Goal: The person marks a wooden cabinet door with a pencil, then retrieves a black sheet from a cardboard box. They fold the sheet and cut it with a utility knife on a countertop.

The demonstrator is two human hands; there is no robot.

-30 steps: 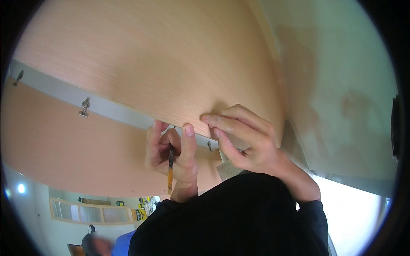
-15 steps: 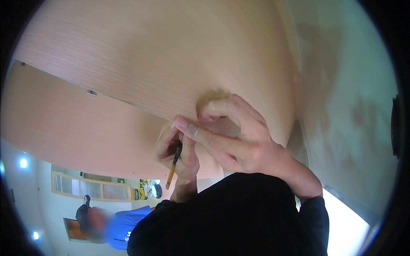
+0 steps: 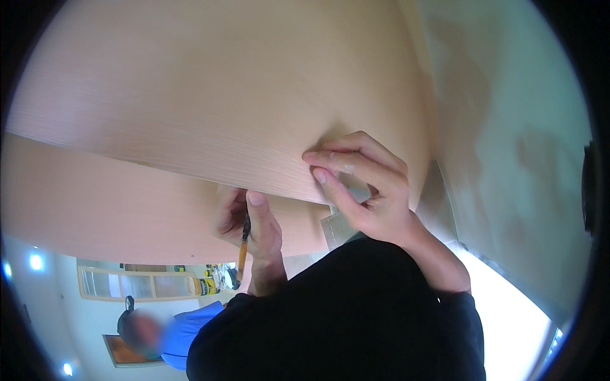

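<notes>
A light wood-grain panel fills the upper part of the view, with a second wooden surface behind its lower edge. My right hand presses its fingertips on the panel's lower edge and pinches a small grey metal piece. My left hand sits just under that edge, closed around a slim tool with an orange handle that points up at the edge. My dark sleeves come in from below.
A pale greenish wall runs along the right side. At lower left another person in a blue top stands in the room, near a shelf unit with cans. Small ceiling lights show at far left.
The view has tilted: the grey rail with its screws has dropped out of sight behind the panel. My right hand has shifted up onto the panel edge; the other person has come into view.
</notes>
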